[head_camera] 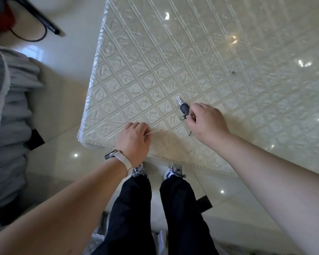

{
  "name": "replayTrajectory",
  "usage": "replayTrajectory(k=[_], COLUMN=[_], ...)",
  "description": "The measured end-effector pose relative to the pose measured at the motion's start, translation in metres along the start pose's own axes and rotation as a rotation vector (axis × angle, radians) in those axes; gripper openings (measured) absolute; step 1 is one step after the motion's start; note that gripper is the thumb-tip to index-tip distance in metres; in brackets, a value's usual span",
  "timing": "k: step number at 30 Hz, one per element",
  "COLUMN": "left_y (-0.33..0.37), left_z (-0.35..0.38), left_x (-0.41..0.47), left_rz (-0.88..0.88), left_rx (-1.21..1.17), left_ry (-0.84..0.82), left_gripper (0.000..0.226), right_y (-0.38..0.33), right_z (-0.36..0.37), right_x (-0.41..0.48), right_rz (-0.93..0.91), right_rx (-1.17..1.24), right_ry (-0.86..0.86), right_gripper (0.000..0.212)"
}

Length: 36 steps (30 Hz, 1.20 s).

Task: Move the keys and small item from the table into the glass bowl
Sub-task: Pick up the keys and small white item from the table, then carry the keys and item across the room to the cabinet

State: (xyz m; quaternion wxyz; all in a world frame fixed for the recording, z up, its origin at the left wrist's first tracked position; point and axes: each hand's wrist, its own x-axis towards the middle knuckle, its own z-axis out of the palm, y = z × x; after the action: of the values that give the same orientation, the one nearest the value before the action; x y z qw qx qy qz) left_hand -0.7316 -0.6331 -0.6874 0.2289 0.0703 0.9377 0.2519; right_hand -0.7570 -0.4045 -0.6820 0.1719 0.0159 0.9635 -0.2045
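On the quilted table (201,57), the pickup step looks underway: the right hand (207,122) pinches the keys (183,108) at its ten o'clock, while the left hand (133,139), fingers curled together, pinches a thin pale strip (153,132), perhaps the small item. Next comes carrying both to the glass bowl, which is out of view.

Right hand (207,119) hides part of keys (184,109); fingers curled under.
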Motion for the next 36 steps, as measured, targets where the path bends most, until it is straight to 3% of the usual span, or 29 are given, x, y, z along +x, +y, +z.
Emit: replayTrajectory(k=[7,12,21,25,32,36], left_y=[0.039,0.085,0.18,0.23,0.318,0.365], left_z=[-0.049,-0.107,-0.23,-0.273,-0.307,-0.302], left_x=[-0.012,-0.03,-0.079,-0.097,-0.133,-0.164], left_rz=[-0.16,-0.087,0.139,0.169,0.346,0.446], left_rx=[-0.221,-0.359,-0.606,-0.705,-0.774,-0.781], left_ry=[-0.048,0.003,0.006,-0.047,-0.236,-0.323], left_gripper=[0.013,0.02,0.024,0.021,0.018,0.021], right_y=[-0.026,-0.062,-0.133,-0.154,-0.157,-0.147], right_z=[-0.058,-0.124,-0.257,-0.304,-0.356,-0.39], right_x=[-0.042,-0.082,-0.169,-0.208,-0.28,-0.341], right_rz=[0.105,0.134,0.283,0.356,0.491,0.396], right_rx=[0.215,0.315,0.578,0.755,0.93,0.898], right_ry=[-0.009,0.086,0.509,0.738,1.09,1.23], right_gripper=[0.012,0.01,0.004,0.012,0.021,0.018])
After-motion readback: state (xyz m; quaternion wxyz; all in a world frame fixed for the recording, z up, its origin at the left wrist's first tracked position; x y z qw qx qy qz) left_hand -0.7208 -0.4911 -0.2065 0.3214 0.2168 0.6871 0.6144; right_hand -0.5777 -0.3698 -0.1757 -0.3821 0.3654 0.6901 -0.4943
